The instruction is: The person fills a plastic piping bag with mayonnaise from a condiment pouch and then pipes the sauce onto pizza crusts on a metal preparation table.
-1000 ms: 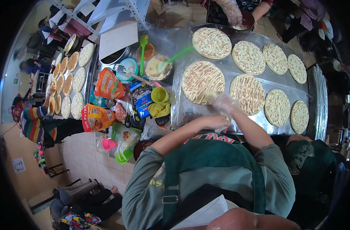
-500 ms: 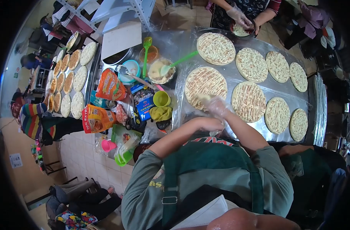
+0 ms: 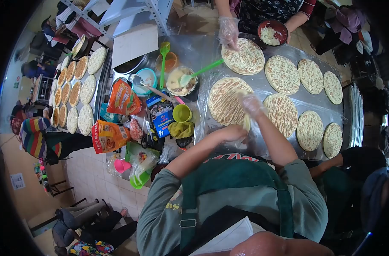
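We list one metal table (image 3: 306, 102), partly under clear plastic film (image 3: 203, 128). On it we count: eight round pizzas (image 3: 282, 75), two rows of four; toward the left, one bowl (image 3: 181, 94), one blue box (image 3: 162, 120), one green cup (image 3: 182, 113).

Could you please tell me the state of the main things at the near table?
Left hand: closed, apparently on a pale bag
Right hand: gloved, blurred, grip unclear
Leftmost front-row pizza: striped with sauce
Cream bowl: uncovered, green spatula inside
Olive cup: open
Yellow bundle: crumpled
Co-worker's bowl: holding white shreds
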